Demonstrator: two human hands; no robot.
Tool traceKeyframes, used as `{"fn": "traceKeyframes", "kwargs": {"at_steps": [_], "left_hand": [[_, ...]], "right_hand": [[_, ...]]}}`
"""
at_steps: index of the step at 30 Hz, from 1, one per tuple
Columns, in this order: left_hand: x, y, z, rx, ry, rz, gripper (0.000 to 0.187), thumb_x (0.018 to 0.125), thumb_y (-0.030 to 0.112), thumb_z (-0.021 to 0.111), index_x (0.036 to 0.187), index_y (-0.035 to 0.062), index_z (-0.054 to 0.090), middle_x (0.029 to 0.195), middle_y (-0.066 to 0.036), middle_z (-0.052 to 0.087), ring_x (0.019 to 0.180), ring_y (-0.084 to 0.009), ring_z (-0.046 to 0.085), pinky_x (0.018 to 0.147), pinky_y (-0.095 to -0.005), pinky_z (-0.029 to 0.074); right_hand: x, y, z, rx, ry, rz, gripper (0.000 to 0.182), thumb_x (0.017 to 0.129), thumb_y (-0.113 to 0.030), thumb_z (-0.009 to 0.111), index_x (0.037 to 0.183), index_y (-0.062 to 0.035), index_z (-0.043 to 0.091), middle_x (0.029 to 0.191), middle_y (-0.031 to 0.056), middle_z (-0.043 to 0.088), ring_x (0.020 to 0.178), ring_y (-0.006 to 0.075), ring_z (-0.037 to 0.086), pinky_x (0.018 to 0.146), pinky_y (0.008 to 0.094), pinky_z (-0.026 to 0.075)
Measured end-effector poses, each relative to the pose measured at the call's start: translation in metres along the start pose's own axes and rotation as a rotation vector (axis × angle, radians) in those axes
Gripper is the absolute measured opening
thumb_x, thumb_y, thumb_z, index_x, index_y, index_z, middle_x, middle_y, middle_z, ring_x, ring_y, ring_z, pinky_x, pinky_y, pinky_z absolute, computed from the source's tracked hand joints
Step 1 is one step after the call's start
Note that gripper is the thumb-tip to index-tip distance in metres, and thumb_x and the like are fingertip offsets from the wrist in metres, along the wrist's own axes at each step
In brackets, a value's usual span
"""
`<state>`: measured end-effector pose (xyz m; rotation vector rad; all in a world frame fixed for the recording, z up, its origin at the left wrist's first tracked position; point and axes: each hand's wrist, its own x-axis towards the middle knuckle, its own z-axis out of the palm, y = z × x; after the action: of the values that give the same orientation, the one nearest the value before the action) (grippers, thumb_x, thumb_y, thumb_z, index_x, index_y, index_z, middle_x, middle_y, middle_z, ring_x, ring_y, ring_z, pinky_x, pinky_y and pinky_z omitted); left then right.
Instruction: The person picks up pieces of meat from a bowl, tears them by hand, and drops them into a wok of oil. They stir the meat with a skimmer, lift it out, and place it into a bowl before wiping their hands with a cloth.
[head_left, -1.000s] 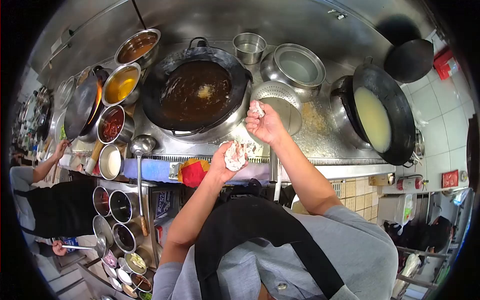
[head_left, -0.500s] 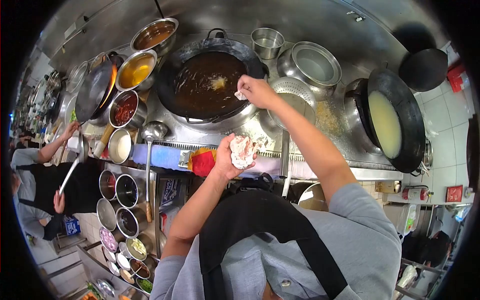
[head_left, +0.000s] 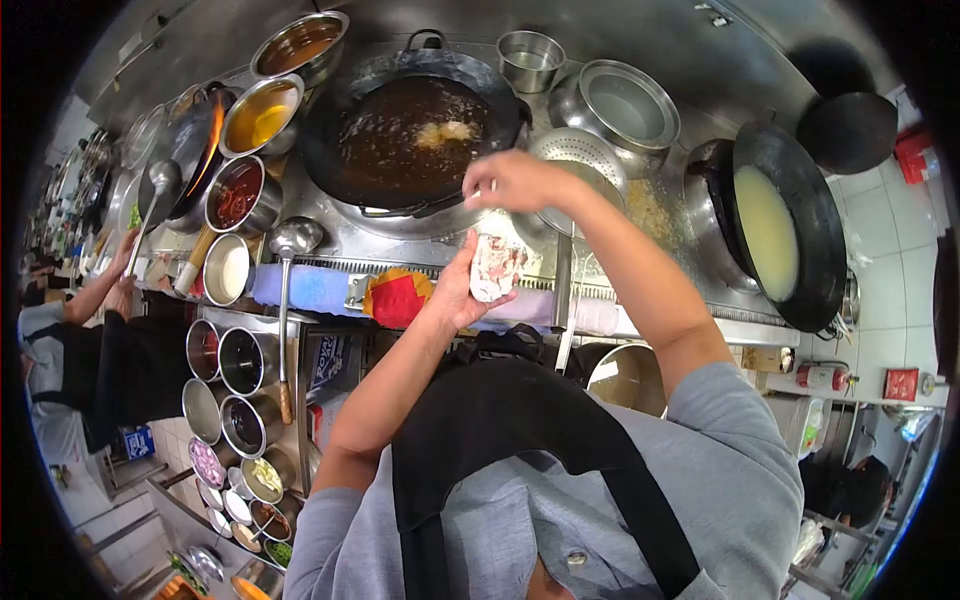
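Note:
My left hand [head_left: 462, 290] is cupped around a pale pink lump of battered meat [head_left: 494, 267] in front of the stove's edge. My right hand [head_left: 510, 181] hovers just above that lump, fingers bunched; I cannot tell if it pinches a piece. Beyond both hands stands a big black wok of dark oil [head_left: 415, 125], where a pale piece [head_left: 446, 131] bubbles near the middle.
A perforated strainer [head_left: 580, 160] and steel pots [head_left: 615, 105] stand right of the wok; another wok with pale liquid [head_left: 770, 225] is far right. Sauce bowls [head_left: 260, 115] and a ladle [head_left: 285, 245] lie left. Another person [head_left: 90, 350] works at the left.
My right hand reached to the oil wok's edge with a small piece, then came back over the lump in my left hand. More batter now bubbles in the oil.

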<state>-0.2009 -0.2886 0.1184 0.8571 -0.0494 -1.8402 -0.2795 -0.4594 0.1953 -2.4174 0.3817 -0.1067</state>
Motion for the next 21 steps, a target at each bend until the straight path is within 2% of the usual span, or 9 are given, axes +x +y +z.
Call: {"fn": "traceKeyframes", "kwargs": {"at_steps": [4, 7, 8, 9, 11, 12, 14, 18, 21], "left_hand": [[0.025, -0.006, 0.000, 0.088, -0.005, -0.053, 0.063, 0.081, 0.069, 0.038, 0.108, 0.0148, 0.054, 0.096, -0.003, 0.063, 0.079, -0.0172, 0.062, 0.062, -0.0348, 0.051], [0.027, -0.002, 0.004, 0.149, -0.080, -0.038, 0.058, 0.082, 0.063, 0.044, 0.111, 0.0132, 0.053, 0.096, -0.003, 0.063, 0.077, -0.0160, 0.063, 0.055, -0.0338, 0.052], [0.030, 0.000, 0.004, 0.150, -0.080, -0.038, 0.058, 0.082, 0.063, 0.044, 0.111, 0.0132, 0.053, 0.096, -0.003, 0.063, 0.077, -0.0160, 0.063, 0.055, -0.0338, 0.052], [0.032, 0.003, 0.003, 0.279, -0.108, -0.025, 0.054, 0.084, 0.057, 0.048, 0.113, 0.0119, 0.051, 0.094, -0.003, 0.063, 0.077, -0.0152, 0.063, 0.054, -0.0334, 0.053], [0.037, 0.010, 0.002, 0.411, -0.134, -0.013, 0.051, 0.085, 0.052, 0.051, 0.115, 0.0106, 0.050, 0.093, -0.003, 0.063, 0.077, -0.0145, 0.064, 0.052, -0.0330, 0.054], [0.037, 0.015, 0.006, 0.476, -0.140, -0.006, 0.049, 0.085, 0.047, 0.054, 0.116, 0.0094, 0.050, 0.095, -0.004, 0.063, 0.077, -0.0142, 0.064, 0.049, -0.0315, 0.054], [0.036, 0.022, 0.013, 0.521, -0.157, 0.019, 0.043, 0.086, 0.035, 0.057, 0.117, 0.0074, 0.049, 0.097, -0.005, 0.062, 0.077, -0.0145, 0.065, 0.047, -0.0289, 0.054], [0.033, 0.031, 0.016, 0.458, -0.164, 0.056, 0.040, 0.087, 0.028, 0.056, 0.119, 0.0062, 0.047, 0.097, -0.006, 0.062, 0.077, -0.0157, 0.065, 0.048, -0.0296, 0.054], [0.028, 0.035, 0.016, 0.458, -0.189, 0.048, 0.041, 0.086, 0.026, 0.056, 0.121, 0.0063, 0.045, 0.098, -0.007, 0.062, 0.077, -0.0159, 0.065, 0.048, -0.0301, 0.054]], "right_hand": [[-0.027, 0.009, 0.023, -0.129, -0.342, 0.076, 0.039, 0.077, -0.039, 0.064, 0.094, -0.0046, 0.062, 0.072, 0.0128, 0.061, 0.068, 0.0268, 0.059, 0.063, 0.0351, 0.046], [-0.041, 0.027, 0.032, -0.002, -0.211, -0.012, 0.040, 0.076, -0.038, 0.066, 0.093, -0.0027, 0.061, 0.073, 0.0138, 0.061, 0.066, 0.0289, 0.057, 0.062, 0.0371, 0.045], [-0.045, 0.033, 0.033, -0.023, -0.170, -0.053, 0.032, 0.078, -0.031, 0.066, 0.091, -0.0026, 0.059, 0.074, 0.0097, 0.060, 0.063, 0.0226, 0.056, 0.058, 0.0331, 0.044], [-0.049, 0.038, 0.035, -0.020, -0.168, -0.053, 0.032, 0.078, -0.031, 0.066, 0.091, -0.0026, 0.059, 0.074, 0.0097, 0.060, 0.063, 0.0226, 0.056, 0.058, 0.0331, 0.044], [-0.057, 0.050, 0.038, 0.500, -0.092, 0.113, 0.025, 0.080, -0.021, 0.063, 0.095, -0.0023, 0.056, 0.077, 0.0061, 0.059, 0.067, 0.0163, 0.058, 0.059, 0.0300, 0.046], [-0.060, 0.051, 0.039, 0.502, -0.092, 0.112, 0.025, 0.080, -0.021, 0.063, 0.095, -0.0023, 0.056, 0.077, 0.0061, 0.059, 0.067, 0.0163, 0.058, 0.059, 0.0300, 0.046], [-0.068, 0.055, 0.040, 0.903, 0.074, 0.210, 0.015, 0.086, -0.011, 0.055, 0.099, -0.0027, 0.052, 0.076, 0.0016, 0.054, 0.065, 0.0080, 0.052, 0.055, 0.0238, 0.043], [-0.074, 0.047, 0.048, 1.200, 0.258, 0.209, 0.013, 0.092, -0.013, 0.044, 0.102, -0.0048, 0.050, 0.079, 0.0006, 0.050, 0.060, 0.0068, 0.043, 0.054, 0.0205, 0.037], [-0.075, 0.047, 0.052, 1.432, 0.355, 0.320, 0.014, 0.093, -0.015, 0.044, 0.099, -0.0052, 0.051, 0.078, 0.0003, 0.050, 0.060, 0.0066, 0.042, 0.054, 0.0204, 0.037]]}}
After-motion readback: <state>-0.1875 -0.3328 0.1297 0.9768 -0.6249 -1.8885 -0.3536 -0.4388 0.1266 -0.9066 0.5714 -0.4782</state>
